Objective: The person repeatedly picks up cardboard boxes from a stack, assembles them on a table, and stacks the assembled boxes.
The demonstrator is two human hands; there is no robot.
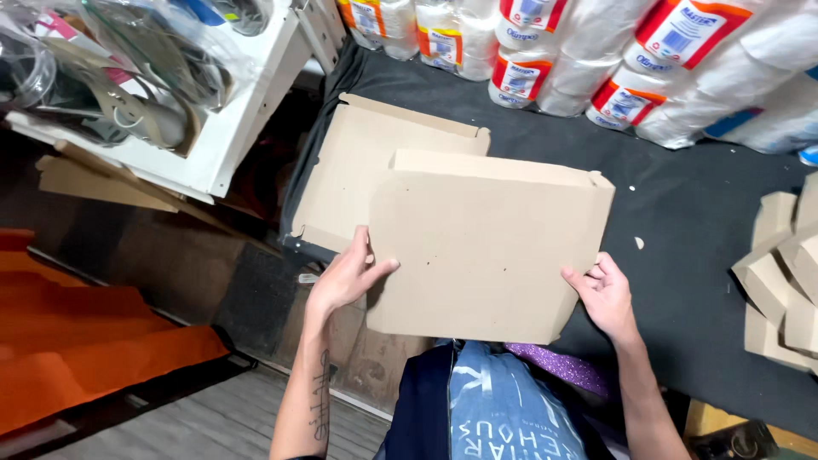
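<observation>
Head view, looking down at a dark grey cloth-covered work table (699, 221). Both bare hands hold one flat brown cardboard sheet with small corner notches (486, 247) — a die-cut blank, held nearly level just above the table's near edge. The left hand (345, 277) pinches the sheet's lower left edge, thumb on top and fingers beneath; the right hand (607, 294) clasps the lower right corner, fingers curled around the edge. The sheet's long axis runs left to right, between the two hands, so that neither hand is nearer: each holds one end, and the body of the sheet extends away from the person. Directly behind it, partly overlapped, a second flat brown cardboard blank (358, 170) lies on the table, its left side overhanging the table edge. To the right, a pile of folded brown cardboard pieces (780, 281) rests well apart from the hands. Along the far edge stand white wrapped rolls with red-and-blue labels (596, 60) — to the left, a white shelf (230, 119) of bagged items.
</observation>
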